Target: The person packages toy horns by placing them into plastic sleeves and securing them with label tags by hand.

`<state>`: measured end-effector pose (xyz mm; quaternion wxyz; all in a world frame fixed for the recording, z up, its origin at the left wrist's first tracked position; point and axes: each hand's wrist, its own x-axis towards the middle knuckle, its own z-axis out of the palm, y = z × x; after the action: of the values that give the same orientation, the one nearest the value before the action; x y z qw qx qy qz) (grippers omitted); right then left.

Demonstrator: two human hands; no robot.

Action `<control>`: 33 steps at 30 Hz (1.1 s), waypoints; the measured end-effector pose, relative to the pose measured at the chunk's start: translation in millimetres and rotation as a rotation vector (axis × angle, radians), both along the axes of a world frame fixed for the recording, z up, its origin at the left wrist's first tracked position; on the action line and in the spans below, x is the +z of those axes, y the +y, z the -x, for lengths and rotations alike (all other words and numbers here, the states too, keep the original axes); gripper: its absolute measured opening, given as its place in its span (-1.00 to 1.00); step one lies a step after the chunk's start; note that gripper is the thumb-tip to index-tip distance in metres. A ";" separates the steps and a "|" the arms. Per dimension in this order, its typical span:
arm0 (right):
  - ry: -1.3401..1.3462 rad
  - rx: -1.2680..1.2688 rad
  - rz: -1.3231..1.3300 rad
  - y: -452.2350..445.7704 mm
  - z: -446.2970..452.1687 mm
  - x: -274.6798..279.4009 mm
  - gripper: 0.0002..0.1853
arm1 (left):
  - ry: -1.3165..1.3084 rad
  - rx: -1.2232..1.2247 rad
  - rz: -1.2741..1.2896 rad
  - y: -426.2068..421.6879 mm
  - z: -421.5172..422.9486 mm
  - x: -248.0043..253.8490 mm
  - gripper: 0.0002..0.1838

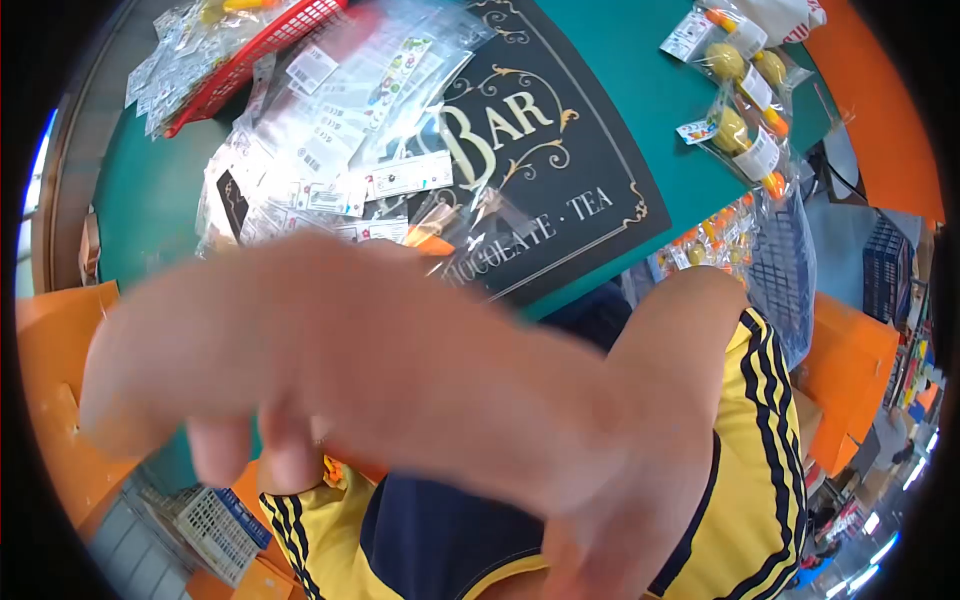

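Observation:
My right hand is raised close to the camera, large and smeared by motion. It reaches across from the lower right, its fingers pointing left and bending down; whether it holds anything cannot be made out. Behind it on the green table lies a black mat with BAR lettering. Clear plastic bags with printed labels are heaped over the mat's left part. A small orange item shows at the heap's lower edge, just above my right hand. My left hand is not visible.
At the upper left stands a red basket with bagged items. Bagged yellow-green and orange pieces lie at the table's right. Below them a blue crate holds more bags. Orange boxes stand on both sides.

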<state>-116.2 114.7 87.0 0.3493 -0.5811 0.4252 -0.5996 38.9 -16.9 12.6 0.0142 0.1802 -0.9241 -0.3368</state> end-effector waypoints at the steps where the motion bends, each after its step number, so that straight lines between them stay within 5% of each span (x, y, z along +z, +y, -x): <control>1: -0.019 0.032 0.016 2.1 4.5 1.0 -0.14 | 0.029 0.029 -0.072 4.7 4.0 9.4 -0.68; 10: -0.225 0.120 0.144 8.9 25.8 -13.8 -0.60 | 0.288 0.158 -0.169 -1.3 3.6 -14.1 -0.74; 12: -0.285 0.129 0.144 10.4 29.8 -21.3 -0.70 | 0.139 0.158 -0.309 0.8 -7.3 -2.6 -0.78; 14: -0.295 0.154 0.183 13.5 34.9 -30.0 -0.79 | 0.302 -0.009 0.024 -0.5 -6.1 -18.4 -0.77; 16: 0.104 -0.316 -0.154 17.9 46.9 -39.9 -0.91 | 0.336 0.012 -0.006 6.4 -8.5 -22.4 -0.72; 20: 0.715 -0.378 -0.212 12.2 69.5 -88.8 -0.89 | 0.368 0.015 0.009 12.0 -10.1 -23.6 -0.55; 24: 0.741 -0.251 -0.288 7.4 60.9 -96.3 -0.83 | 0.381 -0.020 0.040 16.2 -9.8 -21.7 -0.45; 27: 0.678 -0.050 -0.326 -1.4 52.5 -99.1 -0.61 | 0.398 -0.096 0.014 16.8 -7.2 -22.0 -0.40; 33: 0.645 0.000 -0.403 -5.0 51.5 -101.4 -0.60 | 0.413 -0.139 -0.016 15.8 -3.3 -21.0 -0.33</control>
<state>-167.7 109.7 -14.4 0.3049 -0.6597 0.6225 -0.2903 42.2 -1.1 -8.4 0.1788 0.0434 -0.9090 -0.3740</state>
